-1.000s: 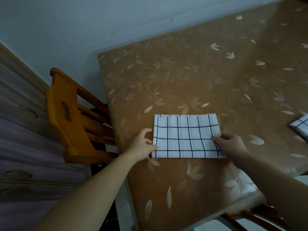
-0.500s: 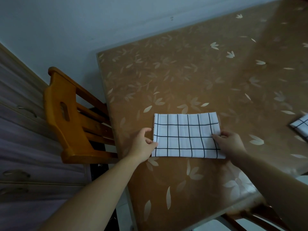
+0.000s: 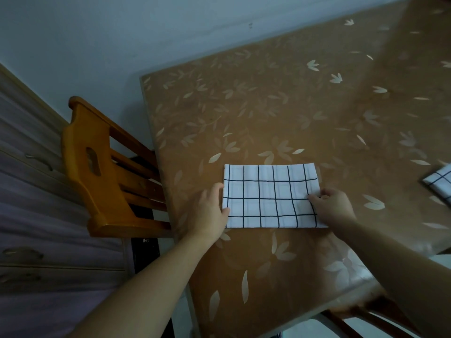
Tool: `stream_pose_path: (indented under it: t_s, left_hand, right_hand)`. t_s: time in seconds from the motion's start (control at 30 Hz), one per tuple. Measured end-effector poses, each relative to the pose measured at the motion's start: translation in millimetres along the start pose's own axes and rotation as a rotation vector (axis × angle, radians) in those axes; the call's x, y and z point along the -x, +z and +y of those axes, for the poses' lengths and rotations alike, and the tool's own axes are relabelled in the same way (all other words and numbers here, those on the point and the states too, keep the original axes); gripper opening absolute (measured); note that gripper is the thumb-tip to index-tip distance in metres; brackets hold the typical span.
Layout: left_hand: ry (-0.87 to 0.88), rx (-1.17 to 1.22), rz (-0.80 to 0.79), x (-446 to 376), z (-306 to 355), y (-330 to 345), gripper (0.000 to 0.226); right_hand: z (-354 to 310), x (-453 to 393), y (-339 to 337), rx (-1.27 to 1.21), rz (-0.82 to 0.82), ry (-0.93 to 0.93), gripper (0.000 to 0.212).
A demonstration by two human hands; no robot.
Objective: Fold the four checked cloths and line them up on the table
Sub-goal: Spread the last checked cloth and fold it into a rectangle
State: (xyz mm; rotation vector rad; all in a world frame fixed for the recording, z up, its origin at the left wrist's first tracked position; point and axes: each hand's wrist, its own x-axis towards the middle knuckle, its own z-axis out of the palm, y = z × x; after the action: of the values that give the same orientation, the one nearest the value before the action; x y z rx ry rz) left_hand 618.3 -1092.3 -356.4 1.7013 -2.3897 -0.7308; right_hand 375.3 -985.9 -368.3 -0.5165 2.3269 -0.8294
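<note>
One checked cloth (image 3: 271, 195) was seen lying flat as a folded rectangle near the table (image 3: 292, 106) edge closest to the person, its long sides running from 9 to 3 o'clock. The left hand (image 3: 211, 211) was placed at the cloth's 9 o'clock end, thumb and fingers pinched on that edge; the right hand (image 3: 333, 207) was curled over the 3 o'clock end, its fingertips pinching the fabric there. From this it was judged that at least one fold had been made in this cloth and that another — end to end — was probably still owed, though the number of layers could not be counted from above.

A second checked cloth (image 3: 439, 182) was caught at 3 o'clock, well apart from the first and cut off by the frame edge, so whether it was folded or loose could not be settled. The other two cloths were not seen at all; no line-up had been formed within view. The task was therefore judged to be in an early or middle stage.

A wooden chair (image 3: 102, 167) stood at 9 o'clock, beside the table. The scene was dimly lit, and the undersides of both hands were hidden.
</note>
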Motion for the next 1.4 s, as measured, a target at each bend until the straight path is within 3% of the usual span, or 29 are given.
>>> stream_pose_path:
  t_s: [0.1, 0.2, 0.4, 0.5, 0.57, 0.63, 0.7, 0.83, 1.1, 1.4]
  left_hand:
    - [0.283, -0.191, 0.038, 6, 5, 9, 0.046]
    - [0.461, -0.265, -0.082, 14, 7, 25, 0.04]
    - [0.446, -0.292, -0.118, 16, 3, 37, 0.041]
    - [0.459, -0.299, -0.116, 15, 2, 37, 0.041]
    - [0.457, -0.293, -0.12, 15, 1, 37, 0.041]
    - [0.454, -0.283, -0.118, 16, 0, 39, 0.04]
    - [0.453, -0.269, -0.108, 16, -1, 41, 0.04]
    - [0.438, -0.201, -0.128, 13, -4, 42, 0.039]
    - [0.434, -0.194, -0.141, 14, -5, 42, 0.04]
    - [0.428, -0.242, -0.15, 15, -2, 41, 0.042]
  right_hand:
    - [0, 0, 1, 0.015, 0.013, -0.011, 0.02]
    - [0, 0, 2, 0.048, 0.027, -0.025, 0.021]
    - [-2, 6, 1, 0.04, 0.046, -0.038, 0.021]
    - [-3, 25, -4, -0.006, 0.072, -0.066, 0.035]
    - [4, 42, -4, 0.185, 0.197, -0.23, 0.047]
    - [11, 58, 10, 0.414, 0.279, -0.477, 0.039]
    - [13, 74, 38, 0.523, 0.212, -0.661, 0.016]
    - [6, 94, 91, 0.593, 0.171, -0.812, 0.027]
    - [15, 79, 80, 0.77, 0.265, -0.775, 0.028]
    - [69, 46, -8, 0.927, 0.313, -0.612, 0.03]
